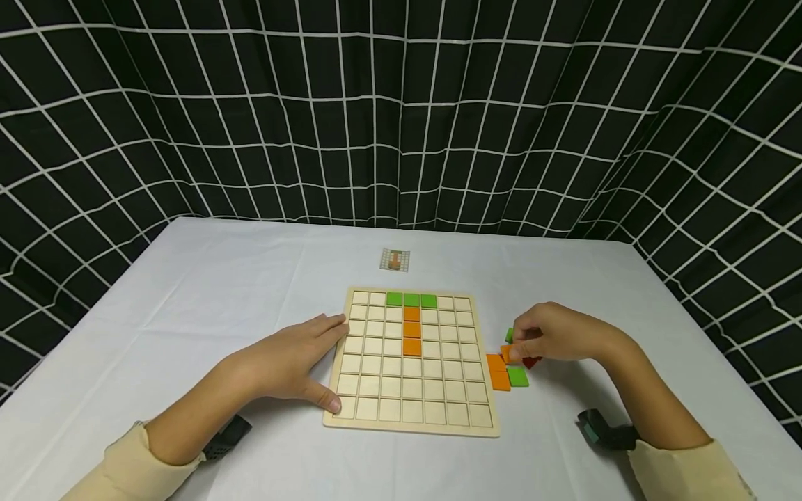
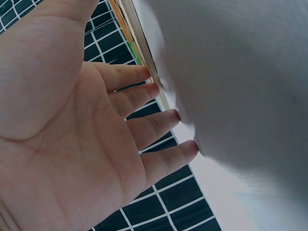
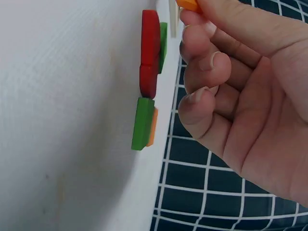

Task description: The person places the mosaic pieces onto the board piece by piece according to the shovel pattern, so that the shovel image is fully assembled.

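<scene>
A wooden grid board (image 1: 379,407) lies on the table, with three green tiles (image 1: 411,300) in its top row and three orange tiles (image 1: 411,330) running down below the middle one. Along the board's left side rests my left hand (image 1: 291,358), fingers extended at the edge and thumb on the lower left corner. To the right of the board, my right hand (image 1: 554,337) pinches an orange tile (image 3: 189,5) between thumb and fingertips. Loose tiles lie beneath and beside it: orange tiles (image 1: 499,380), a green tile (image 1: 518,377) and red tiles (image 3: 150,43), partly hidden by the hand.
Behind the board lies a small picture card (image 1: 395,260) with a grid pattern. A white cloth covers the table (image 1: 263,257). Black curtains (image 1: 401,125) with white grid lines stand at the back and sides.
</scene>
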Demonstrator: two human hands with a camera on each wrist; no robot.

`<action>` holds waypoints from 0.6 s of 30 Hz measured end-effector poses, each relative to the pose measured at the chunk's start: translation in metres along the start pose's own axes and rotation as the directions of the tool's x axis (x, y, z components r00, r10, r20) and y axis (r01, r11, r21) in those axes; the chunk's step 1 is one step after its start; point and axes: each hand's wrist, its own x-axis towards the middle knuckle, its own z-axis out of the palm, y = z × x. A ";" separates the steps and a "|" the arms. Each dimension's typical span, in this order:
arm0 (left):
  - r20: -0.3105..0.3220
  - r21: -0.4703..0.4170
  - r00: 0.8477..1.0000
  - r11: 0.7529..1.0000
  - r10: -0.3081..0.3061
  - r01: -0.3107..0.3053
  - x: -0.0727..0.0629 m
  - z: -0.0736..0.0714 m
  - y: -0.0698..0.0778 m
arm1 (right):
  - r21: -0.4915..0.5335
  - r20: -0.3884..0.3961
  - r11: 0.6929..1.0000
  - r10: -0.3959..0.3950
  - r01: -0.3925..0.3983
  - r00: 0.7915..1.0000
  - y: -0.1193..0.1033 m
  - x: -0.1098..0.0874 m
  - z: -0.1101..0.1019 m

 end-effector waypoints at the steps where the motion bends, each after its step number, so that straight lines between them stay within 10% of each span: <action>1: -0.001 -0.003 1.000 1.000 0.003 -0.003 0.000 0.000 0.000 | 0.003 -0.005 1.000 -0.002 0.002 1.000 0.002 0.000 0.000; 18: -0.001 0.010 1.000 1.000 0.007 -0.007 0.000 -0.001 0.002 | 0.223 -0.165 0.975 0.021 0.016 0.986 -0.034 0.019 0.025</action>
